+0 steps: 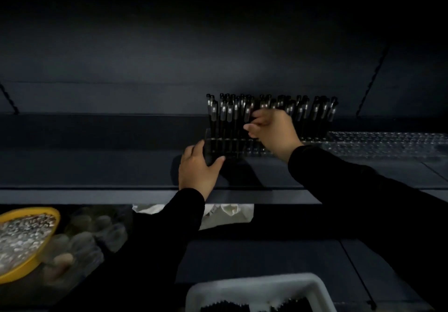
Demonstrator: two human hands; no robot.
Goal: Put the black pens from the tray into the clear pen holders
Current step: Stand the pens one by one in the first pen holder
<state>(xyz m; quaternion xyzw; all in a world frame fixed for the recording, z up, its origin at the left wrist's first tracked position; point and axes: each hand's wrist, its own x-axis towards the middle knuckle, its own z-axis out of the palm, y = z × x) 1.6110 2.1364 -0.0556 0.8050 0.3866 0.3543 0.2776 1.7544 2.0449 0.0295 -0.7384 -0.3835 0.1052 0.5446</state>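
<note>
Several black pens stand upright in a clear pen holder on a dark shelf. My left hand grips the holder's front left corner, thumb on its front face. My right hand is raised in front of the pens in the middle of the row, and its fingers pinch a black pen there. More pens stand to the right. A white tray holding black pens sits at the bottom edge.
An empty clear holder lies on the shelf to the right. A yellow bowl of small pale pieces sits at lower left beside clear plastic packaging. White cloth lies under the shelf edge.
</note>
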